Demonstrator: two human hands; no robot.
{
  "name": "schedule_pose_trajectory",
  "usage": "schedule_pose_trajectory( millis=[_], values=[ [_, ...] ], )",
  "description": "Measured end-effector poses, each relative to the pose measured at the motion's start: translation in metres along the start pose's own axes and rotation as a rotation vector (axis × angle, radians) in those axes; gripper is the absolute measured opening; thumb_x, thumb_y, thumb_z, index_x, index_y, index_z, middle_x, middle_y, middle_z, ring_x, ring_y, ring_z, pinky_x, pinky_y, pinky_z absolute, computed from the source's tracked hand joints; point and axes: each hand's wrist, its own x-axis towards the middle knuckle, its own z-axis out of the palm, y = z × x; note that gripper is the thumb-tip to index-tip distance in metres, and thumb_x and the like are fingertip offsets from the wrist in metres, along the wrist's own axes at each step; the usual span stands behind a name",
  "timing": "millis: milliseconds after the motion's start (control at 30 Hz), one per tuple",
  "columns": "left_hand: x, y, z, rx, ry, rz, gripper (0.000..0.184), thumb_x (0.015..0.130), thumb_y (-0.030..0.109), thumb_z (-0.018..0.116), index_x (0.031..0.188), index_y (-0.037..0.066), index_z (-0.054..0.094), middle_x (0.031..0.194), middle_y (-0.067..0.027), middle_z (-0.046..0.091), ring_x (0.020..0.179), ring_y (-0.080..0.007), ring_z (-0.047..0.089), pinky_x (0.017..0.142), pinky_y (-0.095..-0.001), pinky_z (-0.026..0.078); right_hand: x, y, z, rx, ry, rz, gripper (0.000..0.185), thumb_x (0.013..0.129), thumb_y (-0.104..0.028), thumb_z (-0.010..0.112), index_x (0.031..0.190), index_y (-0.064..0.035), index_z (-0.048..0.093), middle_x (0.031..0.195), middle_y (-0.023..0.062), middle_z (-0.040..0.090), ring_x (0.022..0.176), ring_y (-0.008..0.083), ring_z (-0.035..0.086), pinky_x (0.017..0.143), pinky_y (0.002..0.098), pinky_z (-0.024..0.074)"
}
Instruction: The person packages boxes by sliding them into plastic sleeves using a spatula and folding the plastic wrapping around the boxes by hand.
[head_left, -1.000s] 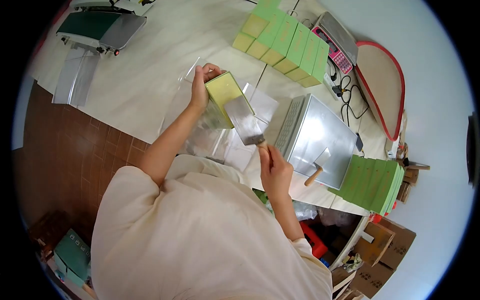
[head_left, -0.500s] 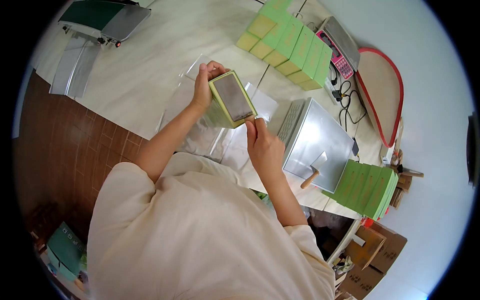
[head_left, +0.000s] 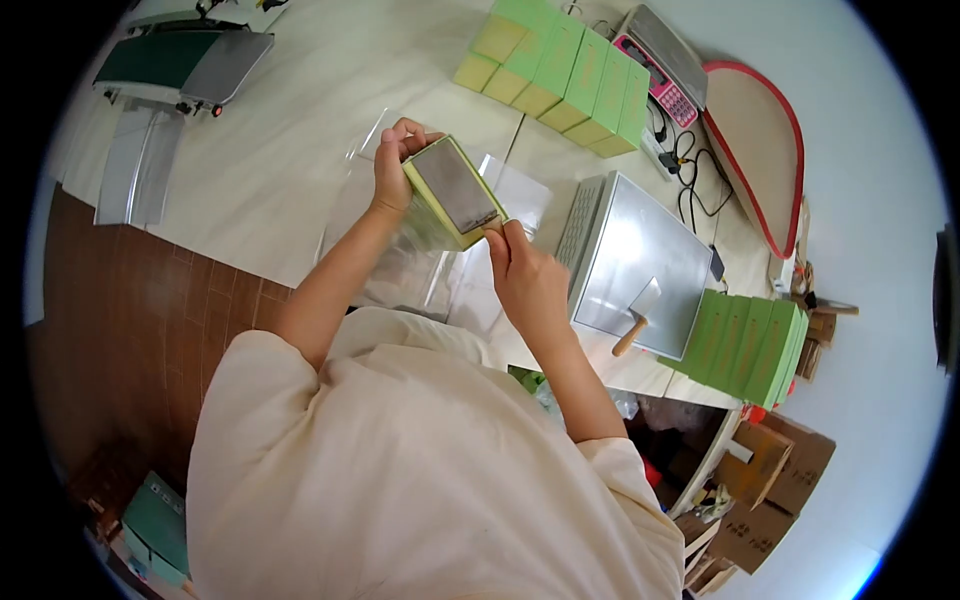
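My left hand (head_left: 393, 170) grips the far left side of a yellow-green box (head_left: 428, 207), which is tilted with its open face toward me. A flat metal scraper blade (head_left: 452, 183) lies inside the box opening and covers most of it. My right hand (head_left: 527, 278) is closed on the scraper's handle at the box's near right corner; the fingers hide most of the handle. Clear plastic sheets (head_left: 400, 281) lie on the table under and around the box.
To the right, a silver metal device (head_left: 640, 270) carries a second scraper (head_left: 643, 305). Green boxes stand in a row (head_left: 560, 75) at the back and in another (head_left: 745, 335) at the right. Beyond are a scale (head_left: 662, 75), black cables and a red-rimmed board (head_left: 760, 150).
The scraper blade, at first angled across the box's front with its handle to the lower right, now sits within the opening. My right hand has moved up and left, close against the box.
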Motion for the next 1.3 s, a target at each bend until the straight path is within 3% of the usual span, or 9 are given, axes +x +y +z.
schedule_pose_trajectory(
  millis=[267, 600, 667, 900, 967, 1033, 1100, 1200, 1300],
  values=[
    [0.002, -0.006, -0.008, 0.008, -0.005, 0.012, 0.059, 0.097, 0.065, 0.026, 0.092, 0.008, 0.045, 0.104, -0.0222, 0.067, 0.086, -0.0224, 0.061, 0.080, -0.0323, 0.048, -0.014, 0.005, -0.009, 0.016, -0.058, 0.017, 0.024, 0.097, -0.031, 0.054, 0.085, -0.0095, 0.053, 0.054, 0.0075, 0.057, 0.045, 0.0300, 0.056, 0.039, 0.0403, 0.0401],
    [0.005, -0.004, -0.012, 0.055, -0.025, 0.026, 0.057, 0.097, 0.063, 0.026, 0.091, 0.010, 0.044, 0.103, -0.0199, 0.069, 0.087, -0.0204, 0.060, 0.082, -0.0306, 0.044, -0.010, 0.005, -0.005, 0.054, -0.006, 0.005, 0.026, 0.098, -0.034, 0.052, 0.088, -0.0108, 0.054, 0.053, 0.0084, 0.058, 0.045, 0.0303, 0.057, 0.040, 0.0410, 0.0418],
    [0.007, -0.003, -0.010, 0.065, -0.040, 0.042, 0.057, 0.097, 0.064, 0.027, 0.091, 0.010, 0.045, 0.103, -0.0191, 0.069, 0.086, -0.0200, 0.059, 0.080, -0.0296, 0.044, -0.014, 0.002, -0.010, 0.102, -0.090, 0.075, 0.027, 0.098, -0.033, 0.053, 0.088, -0.0085, 0.053, 0.054, 0.0131, 0.057, 0.050, 0.0378, 0.056, 0.043, 0.0461, 0.0409],
    [0.003, 0.010, -0.003, 0.188, 0.004, 0.069, 0.054, 0.098, 0.059, 0.026, 0.088, 0.010, 0.047, 0.076, -0.0031, 0.056, 0.072, -0.0127, 0.048, 0.070, -0.0270, 0.037, -0.005, 0.006, 0.004, 0.167, 0.048, 0.095, 0.030, 0.097, -0.036, 0.055, 0.088, -0.0080, 0.059, 0.059, 0.0142, 0.060, 0.054, 0.0392, 0.056, 0.046, 0.0460, 0.0421],
    [0.005, 0.013, -0.003, 0.241, 0.009, 0.097, 0.053, 0.098, 0.058, 0.026, 0.088, 0.010, 0.048, 0.073, -0.0014, 0.052, 0.070, -0.0119, 0.046, 0.068, -0.0267, 0.036, -0.012, 0.020, 0.017, 0.253, 0.240, 0.215, 0.032, 0.097, -0.035, 0.055, 0.087, -0.0061, 0.062, 0.057, 0.0135, 0.058, 0.050, 0.0324, 0.057, 0.048, 0.0411, 0.0415],
    [0.004, 0.011, -0.002, 0.207, 0.038, 0.084, 0.054, 0.098, 0.058, 0.025, 0.089, 0.010, 0.049, 0.073, -0.0014, 0.053, 0.070, -0.0118, 0.047, 0.067, -0.0262, 0.035, -0.024, 0.046, 0.022, 0.445, 0.274, 0.466, 0.033, 0.099, -0.033, 0.053, 0.087, -0.0045, 0.064, 0.055, 0.0097, 0.054, 0.050, 0.0206, 0.053, 0.050, 0.0349, 0.0405],
    [0.004, 0.012, -0.001, 0.213, 0.044, 0.087, 0.055, 0.098, 0.057, 0.025, 0.089, 0.010, 0.050, 0.072, -0.0015, 0.053, 0.070, -0.0117, 0.047, 0.067, -0.0263, 0.035, -0.037, 0.077, 0.013, 0.504, 0.311, 0.658, 0.037, 0.098, -0.036, 0.050, 0.090, -0.0025, 0.062, 0.069, 0.0164, 0.064, 0.064, 0.0364, 0.062, 0.058, 0.0423, 0.0456],
    [0.003, 0.013, 0.003, 0.224, 0.057, 0.092, 0.055, 0.099, 0.057, 0.024, 0.090, 0.009, 0.051, 0.073, -0.0020, 0.054, 0.070, -0.0117, 0.047, 0.067, -0.0267, 0.036, -0.065, 0.146, 0.025, 0.326, 0.353, 0.844, 0.039, 0.101, -0.035, 0.043, 0.096, -0.0020, 0.063, 0.086, 0.0185, 0.067, 0.081, 0.0352, 0.065, 0.071, 0.0433, 0.0484],
    [0.004, 0.011, 0.005, 0.250, 0.068, 0.084, 0.054, 0.099, 0.055, 0.023, 0.092, 0.009, 0.051, 0.076, -0.0035, 0.057, 0.071, -0.0123, 0.049, 0.069, -0.0272, 0.037, -0.097, 0.198, 0.039, 0.300, 0.418, 0.926, 0.042, 0.102, -0.036, 0.041, 0.097, -0.0010, 0.063, 0.088, 0.0168, 0.069, 0.083, 0.0354, 0.065, 0.074, 0.0428, 0.0491]
  ],
)
